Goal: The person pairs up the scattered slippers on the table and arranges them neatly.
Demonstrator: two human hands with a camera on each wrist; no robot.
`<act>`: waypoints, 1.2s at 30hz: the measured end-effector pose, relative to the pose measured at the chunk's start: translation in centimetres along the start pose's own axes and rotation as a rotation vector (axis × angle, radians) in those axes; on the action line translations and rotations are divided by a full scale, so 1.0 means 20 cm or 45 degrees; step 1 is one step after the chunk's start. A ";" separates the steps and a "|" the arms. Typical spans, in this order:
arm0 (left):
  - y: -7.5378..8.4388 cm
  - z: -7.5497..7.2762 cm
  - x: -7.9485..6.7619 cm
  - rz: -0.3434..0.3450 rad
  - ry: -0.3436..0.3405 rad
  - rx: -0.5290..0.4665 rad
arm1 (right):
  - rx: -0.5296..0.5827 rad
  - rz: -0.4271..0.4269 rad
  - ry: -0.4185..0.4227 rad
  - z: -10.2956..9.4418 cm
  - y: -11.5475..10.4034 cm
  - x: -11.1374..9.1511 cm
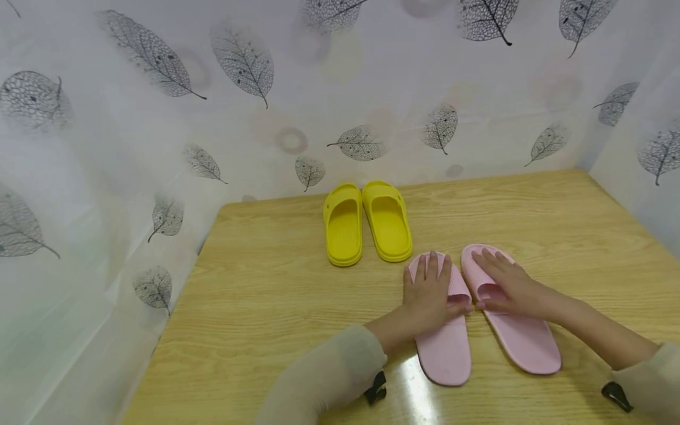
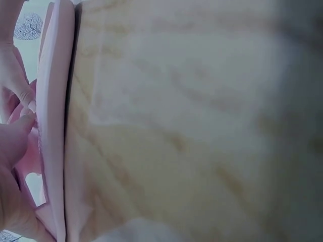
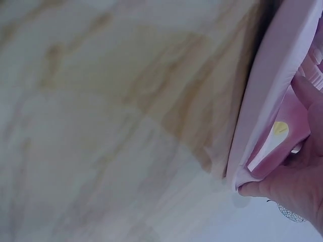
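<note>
Two pink slippers lie side by side on the table, toes pointing away from me. My left hand (image 1: pixel 427 301) rests over the strap of the left pink slipper (image 1: pixel 445 357), fingers straight toward its toe and thumb toward the other slipper. On the right pink slipper (image 1: pixel 526 345), my right hand (image 1: pixel 512 289) lies across the strap with extended fingers, its thumb pointing inward. The two thumbs come close together between the straps. Low side views show the slipper edge (image 2: pixel 53 126) in the left wrist view and the slipper edge (image 3: pixel 267 96) in the right one.
Behind the pink pair, a left yellow slipper (image 1: pixel 344 239) and a right yellow slipper (image 1: pixel 392 233) stand near the back edge of the wooden table (image 1: pixel 255 295). A white leaf-patterned curtain (image 1: pixel 133 130) hangs behind and along the sides.
</note>
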State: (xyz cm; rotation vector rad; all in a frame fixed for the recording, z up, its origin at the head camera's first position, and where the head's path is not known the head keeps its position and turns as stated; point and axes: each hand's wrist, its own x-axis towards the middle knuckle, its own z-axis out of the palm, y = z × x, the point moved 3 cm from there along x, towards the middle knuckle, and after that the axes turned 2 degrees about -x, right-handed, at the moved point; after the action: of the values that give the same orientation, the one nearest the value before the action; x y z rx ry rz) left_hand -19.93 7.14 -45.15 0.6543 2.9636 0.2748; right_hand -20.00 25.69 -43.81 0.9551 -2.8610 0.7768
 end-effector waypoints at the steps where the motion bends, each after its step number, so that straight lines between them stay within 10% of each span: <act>1: 0.00 0.00 0.00 -0.001 0.004 0.003 | -0.004 -0.001 -0.001 0.00 0.00 0.00; 36: 0.04 0.00 0.05 -0.051 -0.007 0.011 | 0.022 0.034 -0.027 0.00 0.03 0.03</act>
State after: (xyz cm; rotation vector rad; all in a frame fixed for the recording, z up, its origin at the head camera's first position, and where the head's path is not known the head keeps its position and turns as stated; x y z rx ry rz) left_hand -20.60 8.31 -45.08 0.5948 2.9703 0.2568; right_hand -20.76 25.79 -43.92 0.9346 -2.8961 0.7991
